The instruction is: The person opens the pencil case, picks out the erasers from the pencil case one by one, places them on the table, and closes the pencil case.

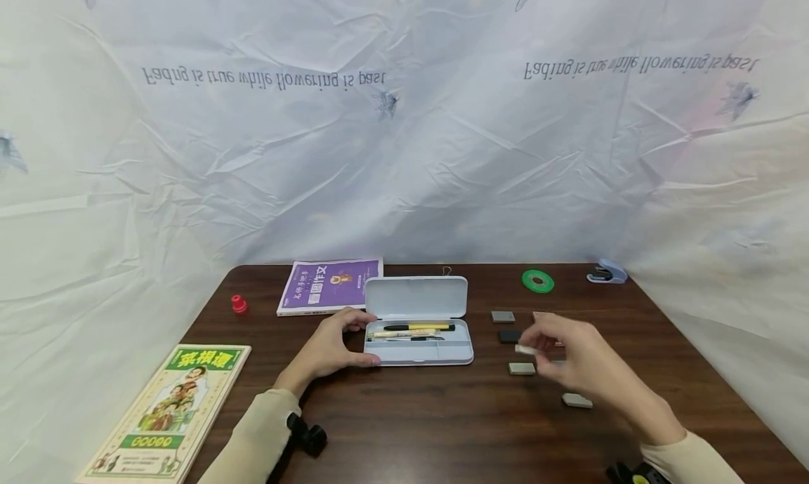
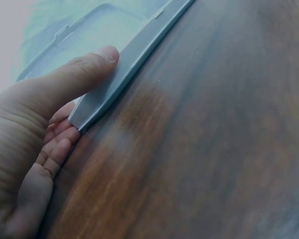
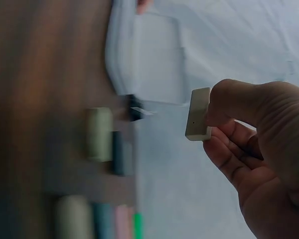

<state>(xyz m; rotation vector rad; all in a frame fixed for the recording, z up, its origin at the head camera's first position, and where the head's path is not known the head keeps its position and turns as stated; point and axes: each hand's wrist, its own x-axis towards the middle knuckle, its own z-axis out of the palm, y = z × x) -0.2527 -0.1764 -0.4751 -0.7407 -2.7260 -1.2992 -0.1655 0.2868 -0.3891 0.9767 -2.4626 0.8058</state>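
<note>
An open pale pencil case [image 1: 416,298] lies mid-table with several pens [image 1: 417,327] in its long back compartment; its front compartments show bare. My left hand [image 1: 329,343] grips the case's left end, thumb at the front corner and fingers at the back. The left wrist view shows that thumb lying on the case's edge [image 2: 120,74]. Between thumb and fingers, my right hand [image 1: 588,354] pinches a small off-white eraser [image 3: 197,114], raised above the table to the right of the case. Near it are a beige eraser [image 1: 521,369], a black one [image 1: 508,336] and a grey one [image 1: 502,317].
Another light eraser [image 1: 576,400] lies closer to the front. A green tape roll [image 1: 538,281] and a blue stapler [image 1: 608,272] are back right. On the left are a purple book [image 1: 329,287], a red stamp-like piece [image 1: 238,303] and a green-and-cream book [image 1: 167,407].
</note>
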